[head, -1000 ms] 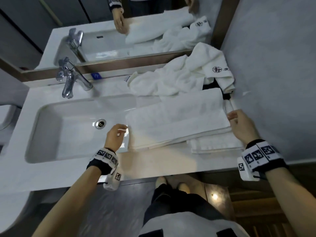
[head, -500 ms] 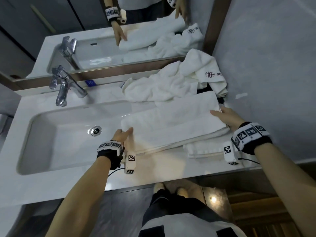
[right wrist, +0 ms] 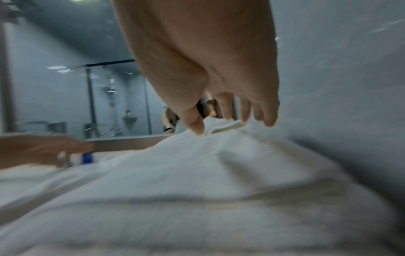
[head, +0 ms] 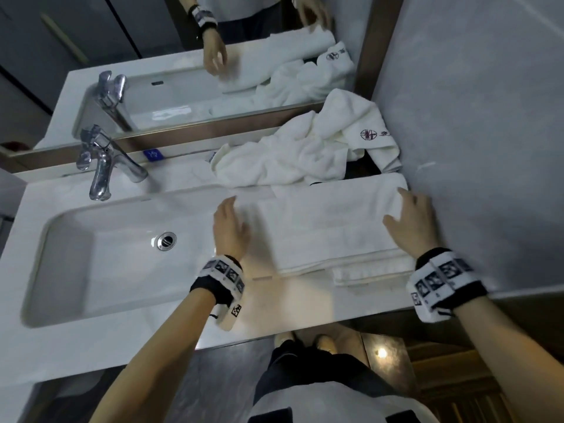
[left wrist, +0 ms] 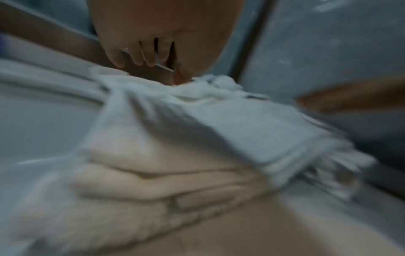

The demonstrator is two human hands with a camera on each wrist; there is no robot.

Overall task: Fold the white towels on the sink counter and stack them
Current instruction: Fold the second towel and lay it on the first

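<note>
From the head view, my left hand (head: pixel 229 230) lies flat with straight fingers on the left end of the folded towel (head: pixel 323 227), and my right hand (head: pixel 409 222) lies flat with spread fingers on its right end, next to the grey wall (head: pixel 476 148). Neither hand grips anything. The folded towel lies on the white worktop (head: pixel 305 303), just right of the sink (head: pixel 116 248), on top of another folded towel (head: pixel 366 274) whose edge shows at the front. Behind them a crumpled towel (head: pixel 293 157) with a dark logo is heaped against the mirror (head: pixel 183 56). The tap (head: pixel 103 166) stands at the back left.

In the left wrist view, blurred, my left hand (left wrist: pixel 157 39) has its fingers (left wrist: pixel 136 55) loosely extended over the towel (left wrist: pixel 219 124); stacked folded layers show below.

In the right wrist view, my right hand (right wrist: pixel 208 69) reaches down with straight fingers (right wrist: pixel 195 121) touching the towel (right wrist: pixel 197 181); my left hand (right wrist: pixel 43 150) shows at the left edge.
</note>
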